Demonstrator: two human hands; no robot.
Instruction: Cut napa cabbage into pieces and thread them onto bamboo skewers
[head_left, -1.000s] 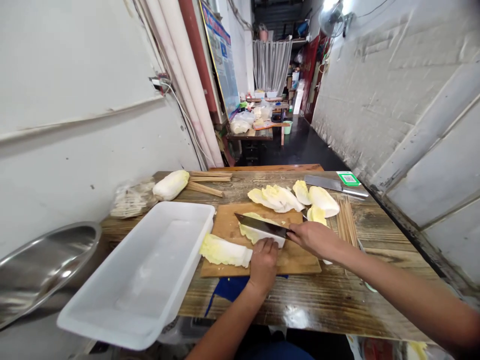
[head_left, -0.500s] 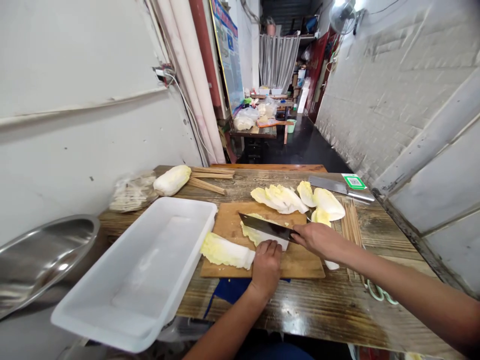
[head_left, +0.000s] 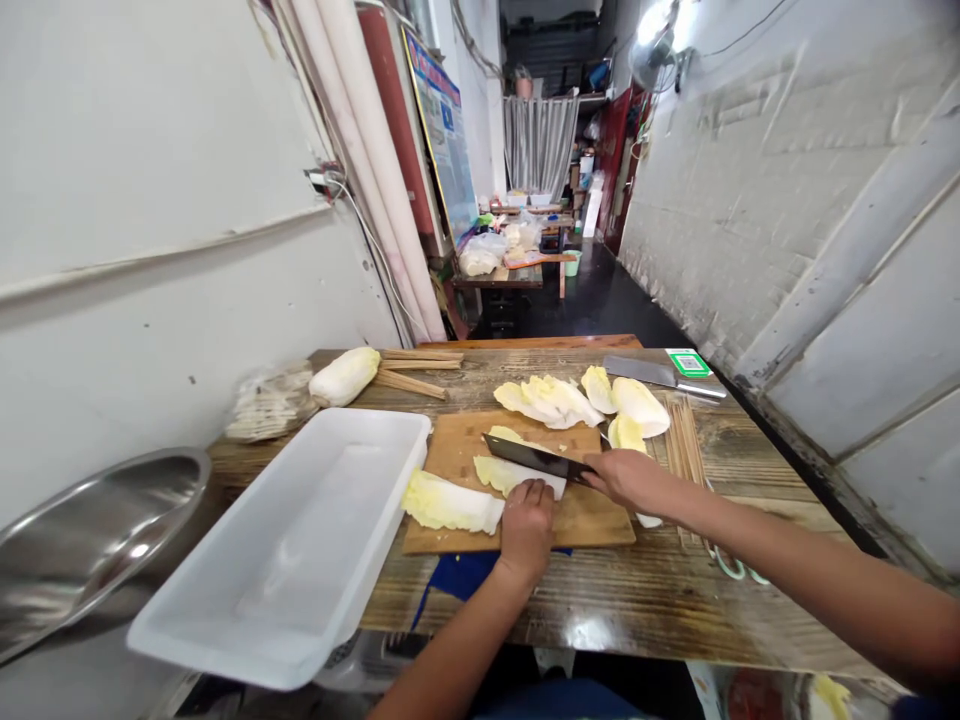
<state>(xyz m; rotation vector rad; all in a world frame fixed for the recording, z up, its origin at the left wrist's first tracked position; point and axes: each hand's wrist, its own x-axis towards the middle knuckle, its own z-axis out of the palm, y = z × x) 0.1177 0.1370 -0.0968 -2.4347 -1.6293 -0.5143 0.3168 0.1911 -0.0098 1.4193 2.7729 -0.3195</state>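
On the wooden cutting board [head_left: 457,448] lie two pieces of napa cabbage. My left hand [head_left: 527,527] is curled over the white stem end of the cabbage piece [head_left: 501,472] under the blade, pressing it down. Next to it, at the board's left corner, rests another cabbage piece [head_left: 450,503]. My right hand [head_left: 628,476] grips the handle of a cleaver [head_left: 536,457], whose dark blade lies across the cabbage just beyond my left fingers.
A white plastic tub [head_left: 292,545] sits left of the board. Cut cabbage leaves [head_left: 555,398], a second cleaver [head_left: 660,375], bamboo skewers [head_left: 684,445] and a whole cabbage [head_left: 343,375] lie further back on the table. A steel basin [head_left: 82,540] is at far left.
The cleaver blade has dropped slightly lower onto the cabbage; both hands stay in nearly the same place. The camera has shifted a little.
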